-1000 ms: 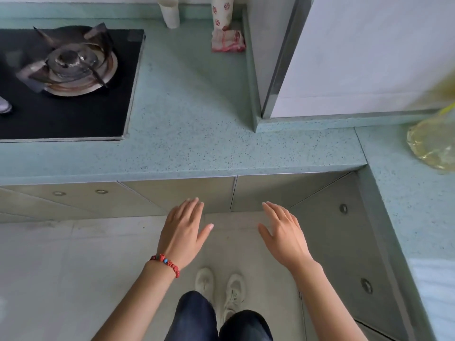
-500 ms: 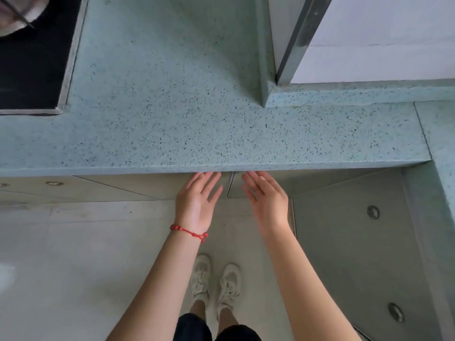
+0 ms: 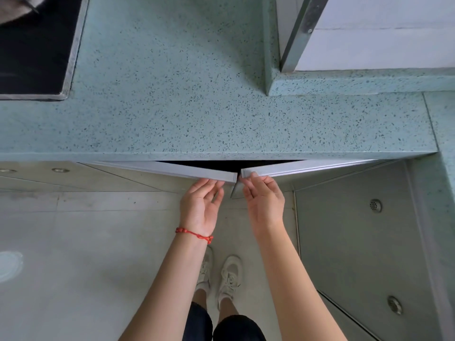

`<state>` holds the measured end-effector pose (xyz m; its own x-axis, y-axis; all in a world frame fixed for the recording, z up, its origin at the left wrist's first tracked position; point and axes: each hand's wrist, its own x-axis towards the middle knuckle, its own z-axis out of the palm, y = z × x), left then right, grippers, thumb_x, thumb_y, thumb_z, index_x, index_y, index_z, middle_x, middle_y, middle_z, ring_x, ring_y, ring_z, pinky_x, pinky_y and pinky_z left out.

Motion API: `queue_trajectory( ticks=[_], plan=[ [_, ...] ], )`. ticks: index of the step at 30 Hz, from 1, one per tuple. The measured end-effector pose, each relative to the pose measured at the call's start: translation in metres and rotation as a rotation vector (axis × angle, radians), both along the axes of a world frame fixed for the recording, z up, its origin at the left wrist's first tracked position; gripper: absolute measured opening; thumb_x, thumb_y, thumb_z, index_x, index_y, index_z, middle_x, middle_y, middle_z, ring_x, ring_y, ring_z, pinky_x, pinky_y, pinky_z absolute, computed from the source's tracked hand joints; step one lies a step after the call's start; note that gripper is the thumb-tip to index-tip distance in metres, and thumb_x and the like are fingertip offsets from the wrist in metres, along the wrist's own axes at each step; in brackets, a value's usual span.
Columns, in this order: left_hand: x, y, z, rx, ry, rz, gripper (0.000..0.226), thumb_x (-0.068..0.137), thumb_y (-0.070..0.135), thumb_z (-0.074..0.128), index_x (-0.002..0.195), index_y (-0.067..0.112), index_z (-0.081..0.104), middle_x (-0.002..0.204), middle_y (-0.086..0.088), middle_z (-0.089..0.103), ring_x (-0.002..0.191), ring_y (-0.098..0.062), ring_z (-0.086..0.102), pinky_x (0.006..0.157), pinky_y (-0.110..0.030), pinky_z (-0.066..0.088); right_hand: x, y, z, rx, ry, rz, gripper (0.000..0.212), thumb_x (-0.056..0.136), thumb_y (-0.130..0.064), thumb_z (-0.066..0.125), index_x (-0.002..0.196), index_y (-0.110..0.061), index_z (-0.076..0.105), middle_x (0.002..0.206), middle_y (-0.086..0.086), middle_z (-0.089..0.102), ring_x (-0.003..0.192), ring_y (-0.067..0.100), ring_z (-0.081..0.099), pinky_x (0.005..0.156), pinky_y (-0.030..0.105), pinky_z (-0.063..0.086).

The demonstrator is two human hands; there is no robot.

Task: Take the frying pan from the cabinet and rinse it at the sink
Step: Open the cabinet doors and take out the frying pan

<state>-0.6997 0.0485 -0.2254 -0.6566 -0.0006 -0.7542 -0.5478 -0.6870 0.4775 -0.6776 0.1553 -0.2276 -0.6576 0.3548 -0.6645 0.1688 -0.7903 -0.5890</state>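
Note:
Two grey cabinet doors under the green speckled countertop [image 3: 221,119] stand slightly ajar. My left hand [image 3: 200,205], with a red bracelet at the wrist, has its fingertips hooked on the edge of the left cabinet door [image 3: 172,170]. My right hand [image 3: 264,203] grips the edge of the right cabinet door [image 3: 295,168]. A dark gap [image 3: 221,164] shows between the doors and the counter. The inside of the cabinet is too dark to see, and no frying pan or sink is in view.
A black stove top [image 3: 34,52] sits at the upper left. A white appliance with a metal edge [image 3: 369,33] stands at the upper right. Another cabinet front with round vents [image 3: 375,205] runs along the right. My feet [image 3: 221,276] stand on the grey floor.
Both hands reached from in front of the cabinet to the door edges and pulled them outward. The doors were closed before and now stand slightly ajar. The view moved closer over the counter.

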Motion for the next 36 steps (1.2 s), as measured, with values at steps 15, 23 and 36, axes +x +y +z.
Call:
queue_trajectory(
  ticks=[15,23,36],
  plan=[
    [0.096,-0.045,-0.01,-0.709,0.01,-0.065,0.027,0.071,0.008,0.074,0.062,0.013,0.05,0.055,0.0,0.051,0.041,-0.004,0.045,0.041,-0.013,0.039,0.117,0.011,0.003,0.513,-0.318,0.106,0.035,0.077,-0.016,0.069,0.057,-0.016,0.041,0.051,-0.002,0.048,0.041,0.002,0.045,0.044,0.007,0.039],
    [0.126,-0.079,-0.009,-0.83,0.051,-0.146,0.018,0.071,0.008,0.074,0.075,0.005,0.057,0.064,-0.002,0.055,0.052,-0.009,0.05,0.051,-0.014,0.043,0.171,0.028,0.006,0.643,-0.395,0.111,0.021,0.078,-0.017,0.068,0.073,-0.009,0.049,0.059,0.001,0.049,0.042,-0.002,0.049,0.046,0.007,0.041],
    [0.167,-0.146,-0.005,-0.926,0.059,-0.236,0.01,0.072,0.007,0.07,0.079,0.006,0.064,0.074,-0.007,0.065,0.069,-0.02,0.06,0.07,-0.025,0.044,0.244,0.053,0.021,0.654,-0.493,-0.062,0.024,0.077,-0.023,0.07,0.091,-0.004,0.065,0.059,0.001,0.057,0.05,0.008,0.047,0.057,0.02,0.041]
  ],
)
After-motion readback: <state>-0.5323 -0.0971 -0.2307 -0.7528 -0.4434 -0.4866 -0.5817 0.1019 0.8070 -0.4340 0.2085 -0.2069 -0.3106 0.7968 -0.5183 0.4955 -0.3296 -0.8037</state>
